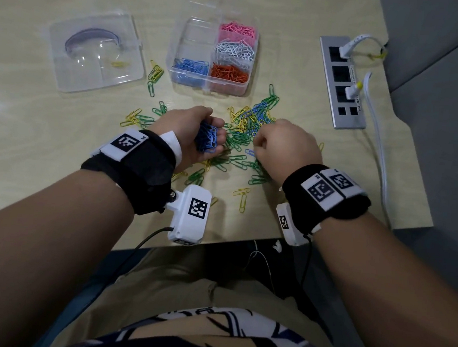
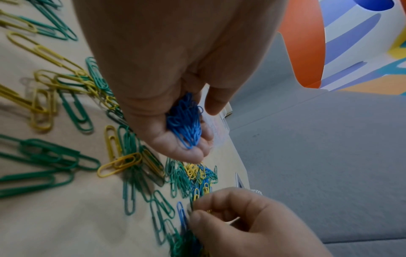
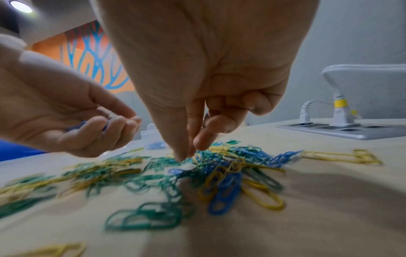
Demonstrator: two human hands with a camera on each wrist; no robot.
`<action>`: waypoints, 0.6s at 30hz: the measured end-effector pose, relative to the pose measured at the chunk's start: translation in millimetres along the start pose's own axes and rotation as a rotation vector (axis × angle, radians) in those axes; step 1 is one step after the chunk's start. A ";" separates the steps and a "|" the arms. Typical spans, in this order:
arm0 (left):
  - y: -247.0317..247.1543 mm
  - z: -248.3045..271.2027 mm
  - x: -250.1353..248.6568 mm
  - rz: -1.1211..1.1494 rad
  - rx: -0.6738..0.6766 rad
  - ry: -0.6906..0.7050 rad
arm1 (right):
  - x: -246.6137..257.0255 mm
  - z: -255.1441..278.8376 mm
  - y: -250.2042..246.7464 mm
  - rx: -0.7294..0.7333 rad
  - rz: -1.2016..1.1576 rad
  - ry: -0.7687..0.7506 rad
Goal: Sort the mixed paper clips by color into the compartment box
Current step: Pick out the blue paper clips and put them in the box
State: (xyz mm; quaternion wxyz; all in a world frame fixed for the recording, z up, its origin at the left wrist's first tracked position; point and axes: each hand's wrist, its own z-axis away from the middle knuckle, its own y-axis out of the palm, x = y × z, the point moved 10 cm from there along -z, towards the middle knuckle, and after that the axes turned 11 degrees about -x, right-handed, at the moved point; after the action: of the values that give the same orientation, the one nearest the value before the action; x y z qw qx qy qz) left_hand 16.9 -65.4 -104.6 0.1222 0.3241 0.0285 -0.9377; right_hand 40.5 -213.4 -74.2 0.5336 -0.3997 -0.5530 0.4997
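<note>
Blue paper clips are the colour in hand: a bundle of blue plastic-coated wire clips [image 1: 208, 139] is cupped in the left hand [image 1: 195, 131], palm turned up, fingers curled round it. The right hand [image 1: 285, 145] is held knuckles-up over the mixed heap of green, yellow and blue paper clips [image 1: 251, 125] on the pale wood-grain desk [image 1: 32, 134]; in the right wrist view its thumb and forefinger are brought tip to tip down at the heap, apparently closing on a clip, though whether one is actually gripped cannot be told. Loose blue clips are concentrated at the far-right part of the heap, just ahead of the right hand, so that hand is the nearer one for picking; the left hand sits just beside it on the left. One single blue clip [image 1: 250, 152] lies flat just left of the right hand's knuckles, long axis roughly side to side. The clear plastic compartment box [image 1: 176, 66] stands straight ahead of the left hand, beyond the heap, with pink, white, orange and light-blue sections filled. The light-blue compartment [image 1: 190, 66] is the near-left one, so the bundle is likely to be carried forward by the left hand. A separate clear plastic lid [image 1: 94, 51] lies well to the left, a few yellow clips on it.
</note>
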 end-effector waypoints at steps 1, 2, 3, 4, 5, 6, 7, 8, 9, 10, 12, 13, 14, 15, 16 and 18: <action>0.2 0.5 0.2 -0.005 -0.001 0.002 | 4.7 0.8 5.7 0.023 0.032 -0.030; 0.6 1.1 0.5 -0.011 -0.002 0.004 | 8.8 1.4 10.8 0.039 0.063 -0.054; 1.1 1.7 0.6 -0.017 -0.003 0.007 | 11.7 1.4 14.6 0.051 0.084 -0.063; 1.4 2.4 0.7 -0.021 -0.004 0.009 | 13.4 1.4 17.5 0.066 0.091 -0.060; 1.5 3.1 0.8 -0.024 -0.005 0.010 | 14.1 1.2 19.3 0.084 0.095 -0.054; 2.0 4.1 1.4 -0.028 -0.005 0.009 | 14.2 1.3 20.5 0.102 0.103 -0.048; 2.4 5.0 2.1 -0.036 -0.004 0.007 | 14.5 1.4 20.1 0.117 0.114 -0.044; 3.3 6.2 3.1 -0.044 0.001 0.003 | 15.5 1.4 17.4 0.117 0.114 -0.044; 4.4 6.9 4.0 -0.052 0.008 -0.001 | 17.3 0.9 12.3 0.101 0.089 -0.043; 5.6 7.4 4.6 -0.062 0.015 -0.004 | 20.9 -0.2 4.8 0.062 0.027 -0.044; 6.0 6.8 5.1 -0.076 0.008 -0.010 | 31.9 -0.3 -7.8 0.020 -0.188 -0.050; 6.5 6.1 5.4 -0.072 0.006 -0.016 | 40.2 0.5 -11.5 0.030 -0.290 -0.069; 7.7 5.6 5.4 -0.064 0.011 -0.023 | 47.1 0.6 -13.4 0.045 -0.369 -0.086; 9.1 5.1 5.6 -0.053 0.020 -0.036 | 49.5 -1.0 -15.4 0.046 -0.433 -0.082; 10.7 4.8 6.0 -0.040 0.032 -0.053 | 45.9 -4.9 -18.1 0.028 -0.483 -0.050; 14.5 4.2 6.4 -0.026 0.070 -0.085 | 24.2 -18.9 -23.5 -0.035 -0.513 0.064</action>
State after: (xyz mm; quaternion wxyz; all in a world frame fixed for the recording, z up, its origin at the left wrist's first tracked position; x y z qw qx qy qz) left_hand 13.2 -81.3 -104.8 0.0996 0.2876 -0.0050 -0.9526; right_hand 58.6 -191.7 -47.9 0.6531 -0.2714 -0.6277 0.3254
